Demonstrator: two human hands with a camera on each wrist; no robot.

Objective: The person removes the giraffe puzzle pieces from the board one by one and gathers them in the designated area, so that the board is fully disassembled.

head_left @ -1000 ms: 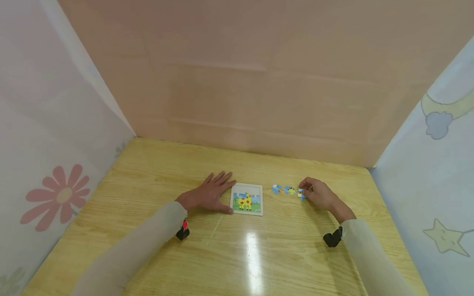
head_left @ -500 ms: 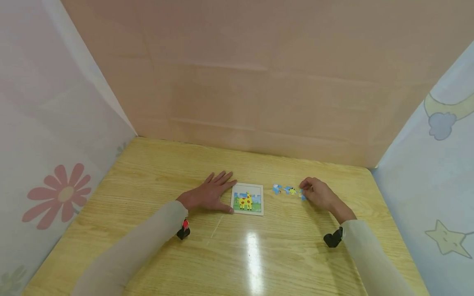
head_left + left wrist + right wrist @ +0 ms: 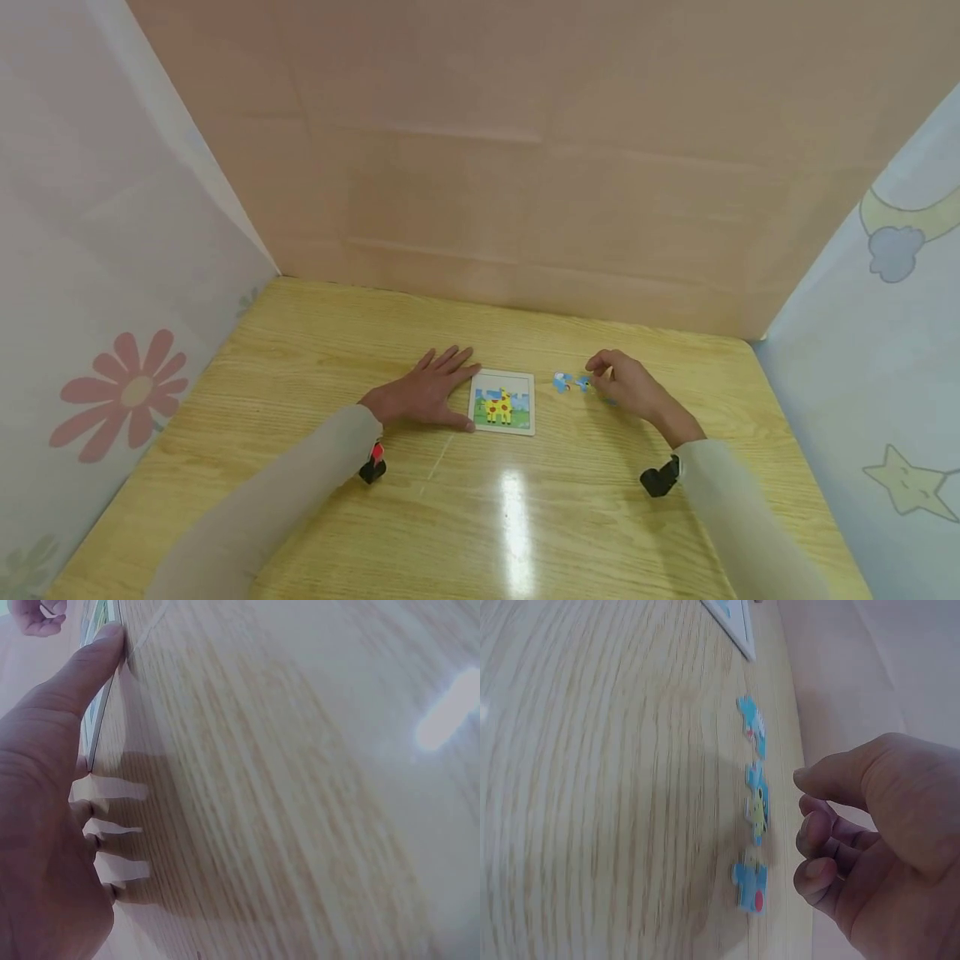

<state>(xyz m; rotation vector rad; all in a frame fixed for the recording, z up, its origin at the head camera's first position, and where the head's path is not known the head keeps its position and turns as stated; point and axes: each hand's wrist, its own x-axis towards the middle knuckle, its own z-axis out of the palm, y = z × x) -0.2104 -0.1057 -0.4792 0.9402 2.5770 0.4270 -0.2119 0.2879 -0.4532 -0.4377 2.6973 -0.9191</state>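
A square jigsaw puzzle board [image 3: 502, 403] with a pale frame lies on the table, its giraffe picture filled in below a bare strip along the top. My left hand [image 3: 429, 389] spreads its fingers at the board's left edge, thumb and fingertip touching the frame. Three loose puzzle pieces lie in a row right of the board: a blue-and-white piece [image 3: 751, 726], a blue-and-yellow piece [image 3: 757, 804] and a blue piece with a red dot [image 3: 751, 886]. Above them hovers my right hand [image 3: 630, 387], fingers loosely bent, nothing between them; it partly hides the pieces in the head view.
The wooden table [image 3: 450, 517] has a bright glare streak near its front. A tan backdrop [image 3: 480, 183] rises behind it. Printed fabric walls stand at the left, with a flower [image 3: 127, 396], and at the right, with a star [image 3: 909, 482].
My right hand has left the rightmost puzzle piece and shifted left over the middle one. That rightmost piece stays on the table. The left hand keeps its place by the board.
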